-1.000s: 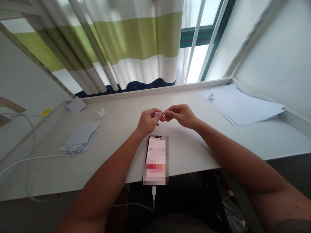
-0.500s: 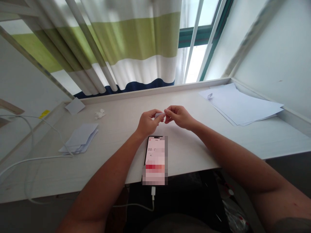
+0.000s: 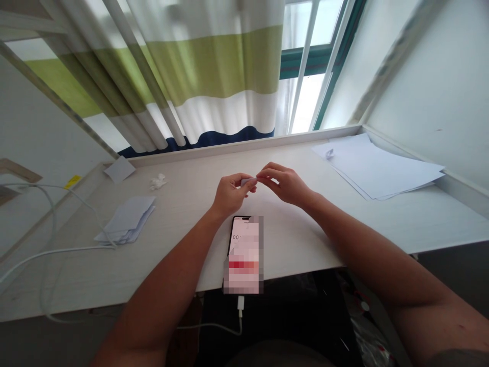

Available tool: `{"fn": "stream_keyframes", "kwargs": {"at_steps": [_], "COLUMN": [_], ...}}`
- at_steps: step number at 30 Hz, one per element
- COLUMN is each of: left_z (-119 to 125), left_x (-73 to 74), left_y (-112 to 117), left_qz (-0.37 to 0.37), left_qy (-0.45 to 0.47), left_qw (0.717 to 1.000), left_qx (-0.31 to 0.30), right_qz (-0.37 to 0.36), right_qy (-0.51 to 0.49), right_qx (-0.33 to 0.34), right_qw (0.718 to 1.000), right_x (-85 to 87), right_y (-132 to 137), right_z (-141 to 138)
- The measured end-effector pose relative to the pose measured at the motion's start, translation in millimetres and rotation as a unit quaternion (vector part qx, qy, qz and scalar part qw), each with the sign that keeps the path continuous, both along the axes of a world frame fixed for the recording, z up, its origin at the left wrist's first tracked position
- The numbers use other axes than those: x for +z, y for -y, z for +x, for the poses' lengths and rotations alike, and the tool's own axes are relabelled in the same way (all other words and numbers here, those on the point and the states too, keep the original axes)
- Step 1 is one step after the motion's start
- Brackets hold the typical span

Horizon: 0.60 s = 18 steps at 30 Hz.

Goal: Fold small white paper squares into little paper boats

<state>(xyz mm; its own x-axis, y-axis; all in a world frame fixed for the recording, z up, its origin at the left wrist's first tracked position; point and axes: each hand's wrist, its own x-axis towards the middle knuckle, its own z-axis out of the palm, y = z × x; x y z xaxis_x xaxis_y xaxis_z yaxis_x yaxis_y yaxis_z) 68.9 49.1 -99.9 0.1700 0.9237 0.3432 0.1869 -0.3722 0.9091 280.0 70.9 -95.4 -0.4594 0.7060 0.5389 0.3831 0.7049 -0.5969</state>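
White worktop point(image 3: 298, 242), close work above it

We have the worktop spread across the whole view, its near edge running under our forearms. Large white sheets point(image 3: 393, 168) lie fanned towards its far right corner. Well apart from them, on the left side, sits a loose stack point(image 3: 128, 219) of smaller cut paper.

Our left hand point(image 3: 229, 193) and right hand point(image 3: 286, 184) meet near the middle, fingertips all but touching. Nearer to us a phone point(image 3: 237, 250) lies at the worktop's edge, part of its screen blurred out. A loose paper square point(image 3: 119, 169) is at the far left corner, and a crumpled scrap point(image 3: 157, 181) lies to its right.

Smallest of all is the pale piece point(image 3: 246, 181), apparently paper, just above the worktop between our hands. Our left grip is closed on it, thumb over the face. Our right grip is drawn to a pinch at its right end; we cannot tell whether those fingertips hold it.

To handle it well, we judge, the left pinch should be firm but light, close to the end being worked, so the piece neither bends nor creases. The right fingertips should press in small, even movements.
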Motion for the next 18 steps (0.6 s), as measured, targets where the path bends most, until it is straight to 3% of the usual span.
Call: {"fn": "stream_keyframes", "kwargs": {"at_steps": [5,9,11,14,18], "left_z": [-1.1,-2.0,-2.4,-2.8,-2.6], "left_x": [-8.4,-8.5,-6.8,-5.5,-5.8], "left_y": [-4.0,-4.0,-3.5,-4.0,-5.2], "left_qz": [0.031,0.125,0.172,0.213,0.216], "left_qy": [-0.067,-0.143,-0.179,-0.197,-0.141], "left_qw": [0.997,0.981,0.966,0.956,0.965], "left_qx": [-0.006,0.049,0.067,0.051,0.044], "right_qz": [-0.026,-0.060,-0.128,-0.219,-0.238], "right_qy": [0.030,0.029,-0.015,-0.107,-0.181], "right_qx": [0.031,-0.048,-0.093,-0.091,-0.057], "right_qw": [0.999,0.997,0.987,0.966,0.952], "right_x": [-3.2,-2.5,-0.9,1.0,0.5], "right_y": [-2.2,-1.5,-1.6,-1.7,-0.1], "right_z": [3.2,-1.2,-4.8,-9.6,-12.4]}}
